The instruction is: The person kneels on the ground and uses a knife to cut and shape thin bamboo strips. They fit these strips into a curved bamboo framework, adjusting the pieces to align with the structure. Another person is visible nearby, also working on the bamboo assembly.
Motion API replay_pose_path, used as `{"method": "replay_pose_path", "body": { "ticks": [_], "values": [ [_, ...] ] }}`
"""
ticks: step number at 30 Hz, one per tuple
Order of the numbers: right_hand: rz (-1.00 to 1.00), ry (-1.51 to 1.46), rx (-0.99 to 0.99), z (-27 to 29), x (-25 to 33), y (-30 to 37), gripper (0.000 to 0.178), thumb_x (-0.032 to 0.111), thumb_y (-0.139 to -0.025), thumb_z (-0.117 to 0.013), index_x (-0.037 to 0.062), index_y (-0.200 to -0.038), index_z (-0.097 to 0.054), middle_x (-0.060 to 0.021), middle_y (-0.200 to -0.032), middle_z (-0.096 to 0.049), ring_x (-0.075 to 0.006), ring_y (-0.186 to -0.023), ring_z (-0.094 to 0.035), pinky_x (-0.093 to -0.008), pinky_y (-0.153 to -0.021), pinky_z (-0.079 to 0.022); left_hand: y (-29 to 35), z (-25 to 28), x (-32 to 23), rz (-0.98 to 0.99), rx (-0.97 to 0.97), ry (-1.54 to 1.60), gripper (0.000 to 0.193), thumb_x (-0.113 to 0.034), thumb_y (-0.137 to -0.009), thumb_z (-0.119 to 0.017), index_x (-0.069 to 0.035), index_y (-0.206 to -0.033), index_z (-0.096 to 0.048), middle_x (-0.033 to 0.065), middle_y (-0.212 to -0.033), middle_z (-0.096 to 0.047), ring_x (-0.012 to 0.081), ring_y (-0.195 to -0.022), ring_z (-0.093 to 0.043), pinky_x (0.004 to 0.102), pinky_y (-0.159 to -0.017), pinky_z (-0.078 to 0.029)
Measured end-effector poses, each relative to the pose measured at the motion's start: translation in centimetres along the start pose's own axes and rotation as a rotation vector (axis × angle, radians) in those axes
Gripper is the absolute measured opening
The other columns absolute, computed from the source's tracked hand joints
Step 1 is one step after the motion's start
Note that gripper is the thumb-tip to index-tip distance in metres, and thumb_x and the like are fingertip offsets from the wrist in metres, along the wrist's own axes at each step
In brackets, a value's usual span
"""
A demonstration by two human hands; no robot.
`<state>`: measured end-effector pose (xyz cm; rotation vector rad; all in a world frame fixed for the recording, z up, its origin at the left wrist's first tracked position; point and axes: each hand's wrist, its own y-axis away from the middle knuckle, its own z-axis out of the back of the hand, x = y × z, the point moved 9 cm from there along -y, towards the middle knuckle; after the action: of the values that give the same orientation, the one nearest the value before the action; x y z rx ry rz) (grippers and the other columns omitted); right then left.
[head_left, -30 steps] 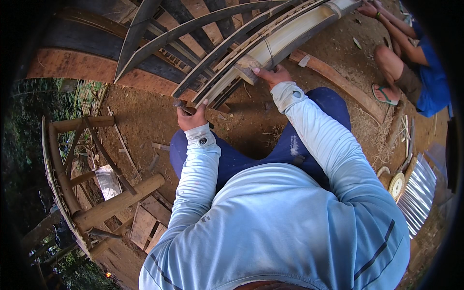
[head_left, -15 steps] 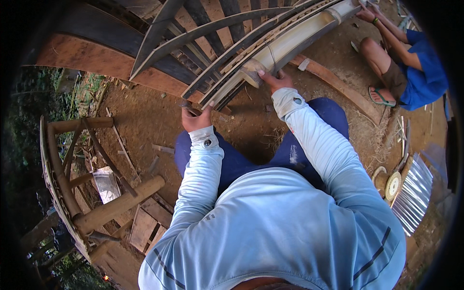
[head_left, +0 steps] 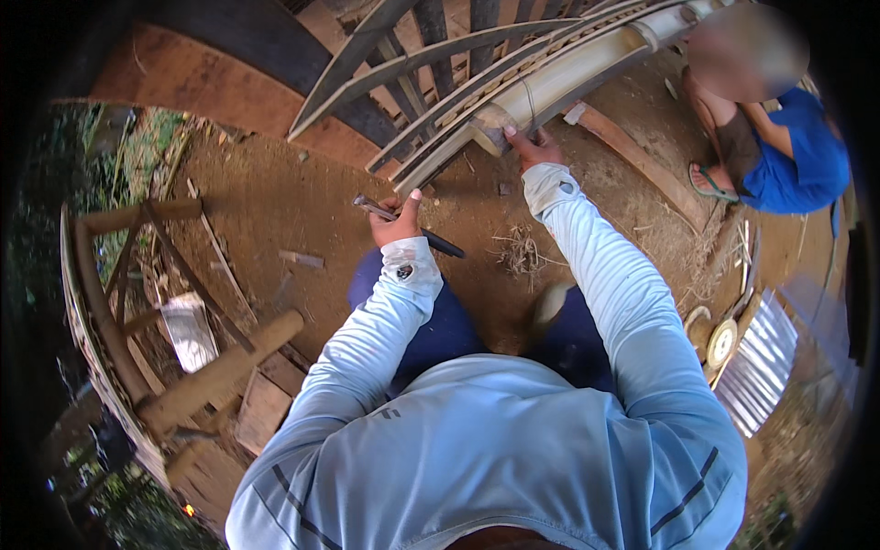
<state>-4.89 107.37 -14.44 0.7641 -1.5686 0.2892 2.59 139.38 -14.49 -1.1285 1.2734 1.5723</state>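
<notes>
A thick pale bamboo pole (head_left: pixel 568 81) runs from the middle toward the upper right, with a thin tie around it beside dark slats. My right hand (head_left: pixel 536 149) is closed on its near end, thumb on top. In my left hand (head_left: pixel 399 223) is a narrow hand tool (head_left: pixel 444 243) with a metal end and a black handle; its exact kind is unclear. The left thumb is up by the near tip of a long strip (head_left: pixel 440 156) that lies alongside the pole. Curved dark slats (head_left: pixel 431 60) fan out beyond.
A person in a blue shirt (head_left: pixel 797 156) crouches at the upper right beside the pole. A wooden plank (head_left: pixel 632 160) lies on the dirt floor. At left stands a bamboo frame (head_left: pixel 225 371); at right lies a corrugated metal sheet (head_left: pixel 761 362). Dry fibres (head_left: pixel 522 252) lie between my legs.
My left hand has turned and come slightly down from the strip ends, so the tool shows more. My right hand stays on the pole. The other person has leaned forward.
</notes>
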Motion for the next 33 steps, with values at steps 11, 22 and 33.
{"method": "replay_pose_path", "body": {
  "ticks": [11, 22, 33],
  "values": [
    [0.173, -0.287, 0.039, -2.2, 0.6, -1.1, 0.053, 0.011, -0.067, -0.082, -0.0024, -0.111, -0.055, -0.0104, -0.103, -0.063, -0.0186, -0.09, -0.06, -0.0296, -0.081, -0.047, 12.5, -5.0, -0.6, 0.105, 0.556, -0.178, 0.026, -0.02, -0.078, -0.074, -0.006, -0.08, -0.052, -0.0008, -0.06, -0.052, 0.0083, -0.053, -0.046, 0.0258, -0.05, -0.038],
    [0.002, -0.276, 0.125, -2.8, -1.1, -0.5, 0.082, 0.017, -0.062, -0.086, -0.0039, -0.126, -0.039, -0.0125, -0.117, -0.058, -0.0203, -0.105, -0.057, -0.0325, -0.091, -0.046, 20.8, -10.7, -3.7, 0.033, 0.872, -0.42, 0.025, -0.01, -0.076, -0.074, -0.003, -0.087, -0.052, 0.0004, -0.072, -0.056, 0.0088, -0.064, -0.052, 0.0238, -0.06, -0.044],
    [0.045, 0.042, 0.108, -0.5, 1.7, -0.7, 0.086, 0.039, -0.054, -0.088, -0.0069, -0.116, -0.049, -0.0183, -0.102, -0.065, -0.0231, -0.093, -0.064, -0.0304, -0.081, -0.049, 20.0, -16.0, -1.8, -0.093, 0.998, -0.427, 0.022, -0.012, -0.077, -0.073, -0.002, -0.081, -0.054, 0.0002, -0.064, -0.054, 0.0093, -0.058, -0.049, 0.0252, -0.055, -0.041]
  ]
}}
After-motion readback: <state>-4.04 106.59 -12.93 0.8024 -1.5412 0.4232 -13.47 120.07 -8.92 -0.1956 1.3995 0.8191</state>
